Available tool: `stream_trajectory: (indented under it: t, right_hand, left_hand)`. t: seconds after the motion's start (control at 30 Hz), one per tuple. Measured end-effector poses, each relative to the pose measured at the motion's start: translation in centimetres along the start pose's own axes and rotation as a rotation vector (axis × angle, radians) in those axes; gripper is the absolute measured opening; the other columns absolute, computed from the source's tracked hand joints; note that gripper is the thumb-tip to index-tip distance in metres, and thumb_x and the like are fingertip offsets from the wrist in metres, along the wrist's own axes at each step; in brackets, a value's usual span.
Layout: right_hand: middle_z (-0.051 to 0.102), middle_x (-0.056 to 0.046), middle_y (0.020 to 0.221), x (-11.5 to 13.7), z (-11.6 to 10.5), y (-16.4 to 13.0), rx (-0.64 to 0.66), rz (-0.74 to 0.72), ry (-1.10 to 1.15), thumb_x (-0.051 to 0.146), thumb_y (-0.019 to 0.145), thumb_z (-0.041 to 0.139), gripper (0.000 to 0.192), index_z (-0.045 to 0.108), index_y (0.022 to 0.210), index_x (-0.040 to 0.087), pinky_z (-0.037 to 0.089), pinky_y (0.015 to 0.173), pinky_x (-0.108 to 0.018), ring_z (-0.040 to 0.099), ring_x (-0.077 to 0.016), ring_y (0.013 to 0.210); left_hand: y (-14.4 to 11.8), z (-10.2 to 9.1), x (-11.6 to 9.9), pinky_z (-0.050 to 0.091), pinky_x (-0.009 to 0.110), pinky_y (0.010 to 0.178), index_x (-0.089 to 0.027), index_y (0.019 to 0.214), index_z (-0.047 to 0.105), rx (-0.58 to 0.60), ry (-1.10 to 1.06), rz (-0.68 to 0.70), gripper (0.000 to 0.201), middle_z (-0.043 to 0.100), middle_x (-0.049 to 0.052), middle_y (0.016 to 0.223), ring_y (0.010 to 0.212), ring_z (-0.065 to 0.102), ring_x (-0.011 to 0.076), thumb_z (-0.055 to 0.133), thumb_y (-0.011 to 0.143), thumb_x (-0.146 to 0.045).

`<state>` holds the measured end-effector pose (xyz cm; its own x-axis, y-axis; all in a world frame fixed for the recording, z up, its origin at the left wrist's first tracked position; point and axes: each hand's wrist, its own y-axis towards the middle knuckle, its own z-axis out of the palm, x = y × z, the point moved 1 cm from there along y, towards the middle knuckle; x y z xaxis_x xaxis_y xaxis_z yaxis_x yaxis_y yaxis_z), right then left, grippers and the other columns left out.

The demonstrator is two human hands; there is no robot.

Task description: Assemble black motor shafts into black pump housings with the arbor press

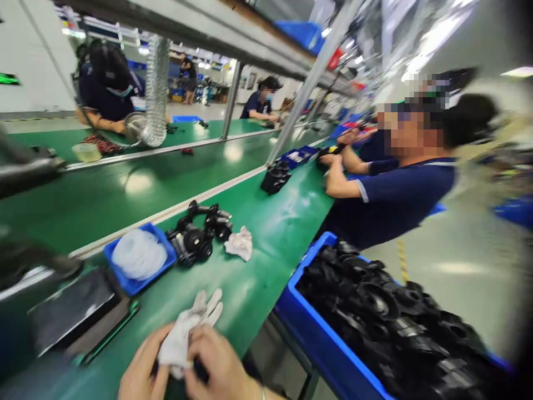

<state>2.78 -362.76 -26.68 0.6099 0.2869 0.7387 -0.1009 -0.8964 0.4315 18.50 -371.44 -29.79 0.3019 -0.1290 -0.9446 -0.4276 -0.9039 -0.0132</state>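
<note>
- Head view: my left hand [141,369] and right hand [219,366] sit close together at the near edge of the green worktop [258,289], both closed on a white glove [187,330]. Its fingers point away from me and lie limp.
- Something small and dark shows between my right hand's fingers; I cannot tell what it is.
- Step in hand, as I judge it: handling the glove, either working it on or off. Which one I cannot tell.
- Just beyond my hands, to the left: a blue tray [137,280] of white coiled pieces, touching a cluster of black parts [200,233]. A crumpled white cloth [240,243] lies just right of the cluster.
- Right of my hands, below the worktop edge: a big blue bin [316,344] heaped with black round parts.
- Well ahead on the right a co-worker [395,189] in a dark blue shirt leans over the worktop.
- Next move, judging: it needs a firm pinch at the glove's cuff, with its fingers kept straight.
</note>
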Motion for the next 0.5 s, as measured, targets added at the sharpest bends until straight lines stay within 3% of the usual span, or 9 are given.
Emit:
stream_trajectory:
  t: [0.13, 0.2, 0.27, 0.33, 0.4, 0.5]
  right_hand:
    - [0.053, -0.003, 0.082, 0.4, 0.7, -0.2, 0.066, 0.059, 0.057, 0.015, 0.089, 0.053, 0.005, 0.051, 0.09, 0.02, 0.044, 0.066, -0.029, 0.052, -0.0161, 0.074]
    - [0.052, -0.001, 0.08, 0.5, 0.5, -0.1, 0.057, 0.081, 0.08, 0.015, 0.091, 0.051, 0.006, 0.05, 0.089, 0.021, 0.043, 0.064, -0.027, 0.05, -0.0148, 0.071]
    - [0.051, -0.001, 0.08, 0.6, 0.3, 0.0, 0.007, 0.109, 0.119, 0.017, 0.093, 0.051, 0.007, 0.049, 0.088, 0.021, 0.042, 0.063, -0.026, 0.049, -0.0137, 0.07]
    - [0.05, 0.0, 0.078, 0.8, 0.2, -0.1, -0.056, 0.133, 0.138, 0.019, 0.095, 0.051, 0.009, 0.049, 0.087, 0.021, 0.042, 0.061, -0.025, 0.049, -0.013, 0.067]
    - [0.049, 0.0, 0.077, 1.2, 0.2, -0.4, -0.1, 0.135, 0.131, 0.02, 0.096, 0.051, 0.008, 0.05, 0.088, 0.021, 0.041, 0.061, -0.025, 0.049, -0.0129, 0.066]
    - [0.049, 0.0, 0.075, 2.3, 0.5, -0.8, -0.084, 0.067, 0.102, 0.019, 0.096, 0.05, 0.007, 0.051, 0.09, 0.02, 0.04, 0.061, -0.026, 0.049, -0.0132, 0.066]
  left_hand:
    - [-1.2, -0.9, -2.9, 0.054, 0.037, 0.095, -0.021, 0.126, 0.057, 0.083, 0.091, 0.065, 0.041, 0.067, 0.011, 0.123, 0.109, 0.066, 0.0242, 0.051, 0.086, -0.025]
    - [-1.3, -1.2, -4.5, 0.052, 0.038, 0.098, -0.02, 0.131, 0.05, 0.046, 0.075, 0.099, 0.045, 0.061, 0.014, 0.13, 0.116, 0.062, 0.0237, 0.05, 0.086, -0.021]
    - [-1.9, -1.9, -6.2, 0.051, 0.04, 0.098, -0.019, 0.121, 0.055, -0.055, 0.114, 0.128, 0.036, 0.059, 0.014, 0.127, 0.117, 0.059, 0.0257, 0.053, 0.085, -0.022]
    - [-3.0, -2.7, -7.7, 0.051, 0.042, 0.095, -0.02, 0.101, 0.063, -0.06, 0.134, 0.108, 0.018, 0.062, 0.013, 0.115, 0.109, 0.061, 0.0265, 0.054, 0.087, -0.026]
    - [-3.9, -3.2, -8.5, 0.05, 0.042, 0.095, -0.02, 0.093, 0.068, 0.082, 0.027, 0.007, 0.019, 0.065, 0.011, 0.109, 0.102, 0.063, 0.0257, 0.052, 0.09, -0.031]
    - [-4.4, -2.6, -9.0, 0.046, 0.041, 0.104, -0.022, 0.109, 0.071, 0.265, -0.346, -0.221, 0.027, 0.065, 0.011, 0.122, 0.114, 0.061, 0.0258, 0.057, 0.089, -0.034]
